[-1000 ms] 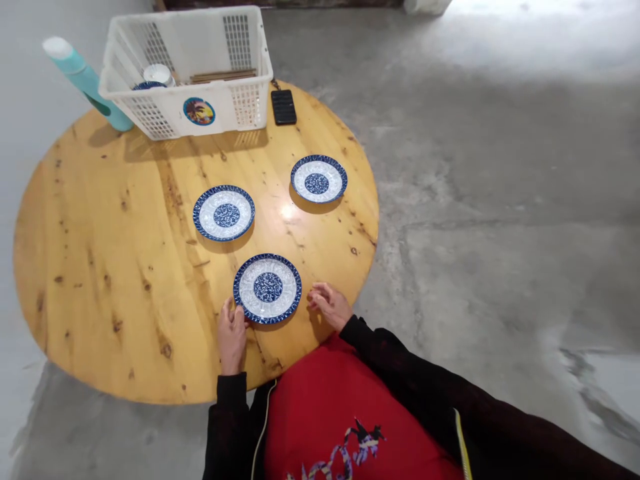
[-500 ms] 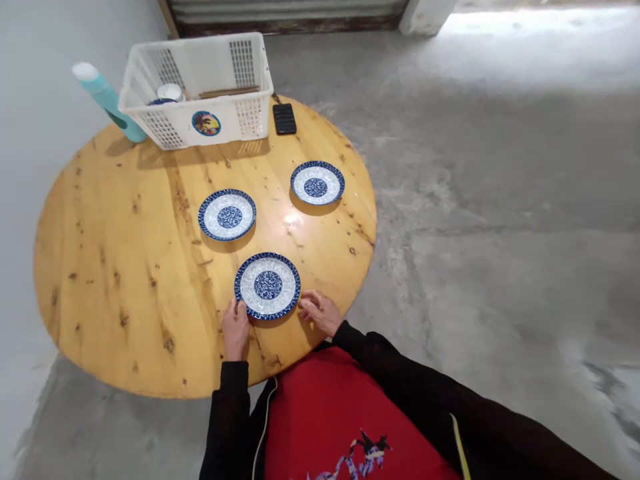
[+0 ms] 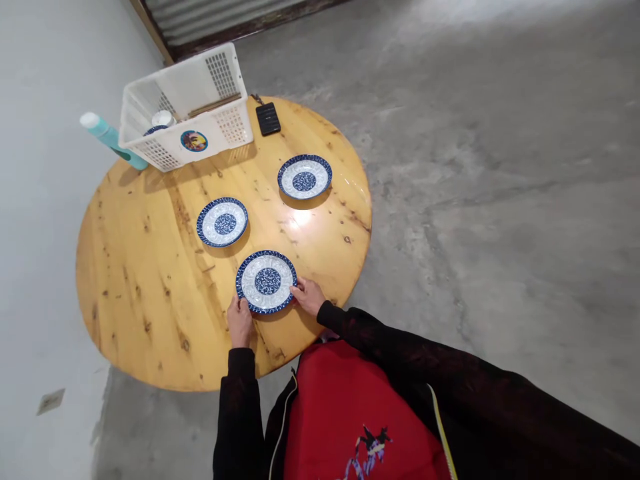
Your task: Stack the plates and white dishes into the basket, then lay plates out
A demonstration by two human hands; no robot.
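Note:
Nearest to me on the round wooden table [image 3: 150, 267] is a blue-and-white patterned plate [image 3: 268, 281]. My left hand [image 3: 240, 323] grips its lower left rim, thumb near the edge. On the opposite side, my right hand [image 3: 308, 295] pinches the lower right rim, with the thumb over the edge and the other fingers partly hidden. A second plate [image 3: 222, 223] of the same pattern lies behind it to the left. Farther back and to the right is a third matching plate [image 3: 305, 177].
A white plastic basket [image 3: 200, 147] at the far edge holds a white bowl [image 3: 163, 119] and chopsticks [image 3: 215, 105]. Left of it leans a turquoise bottle [image 3: 113, 140]. A black wallet-like item [image 3: 269, 119] lies to its right. The wall rises beyond the table's left side.
My right hand has closed in from beside the near plate and now holds its rim. The left hand stays on the plate. The whole view has tilted.

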